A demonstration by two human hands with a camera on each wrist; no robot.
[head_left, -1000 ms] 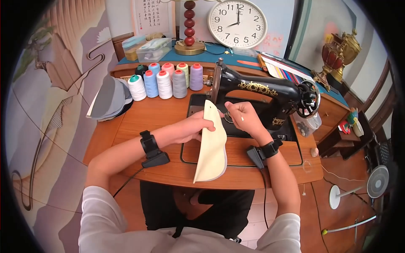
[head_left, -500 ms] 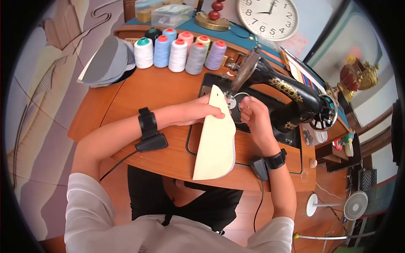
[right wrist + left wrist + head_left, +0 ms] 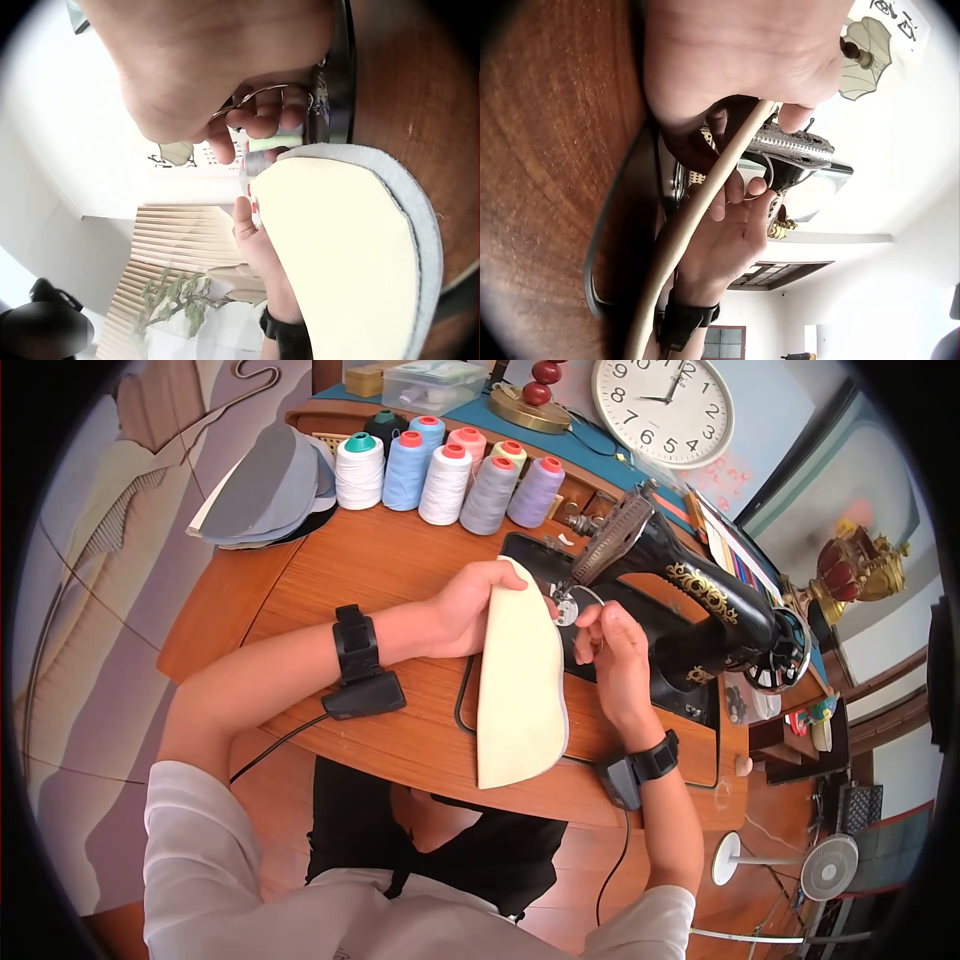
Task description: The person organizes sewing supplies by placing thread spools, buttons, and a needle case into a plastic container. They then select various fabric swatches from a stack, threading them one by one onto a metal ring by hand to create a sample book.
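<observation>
My left hand (image 3: 468,610) grips the upper end of a cream fabric piece (image 3: 520,690), thumb over the front and fingers behind it. The piece hangs toward the table's front edge. In the right wrist view, a grey layer (image 3: 431,247) shows along its border. Beside the needle area of a black sewing machine (image 3: 705,585), my right hand (image 3: 622,660) has curled fingers. They close around a thin, curved wire-like loop (image 3: 262,90), which also shows by the fingertips in the left wrist view. The machine's presser area is partly hidden by the cloth and hands.
Several thread cones (image 3: 447,485) line the back of the wooden table (image 3: 330,560). A stack of grey fabric pieces (image 3: 265,490) lies at the left. Behind are a clear plastic box (image 3: 430,388), a lamp base (image 3: 530,408) and a wall clock (image 3: 662,410).
The head view has turned, shifting the machine toward the right. My left thumb now sits at the top end of the fabric. My right hand has loosened from a tighter fist.
</observation>
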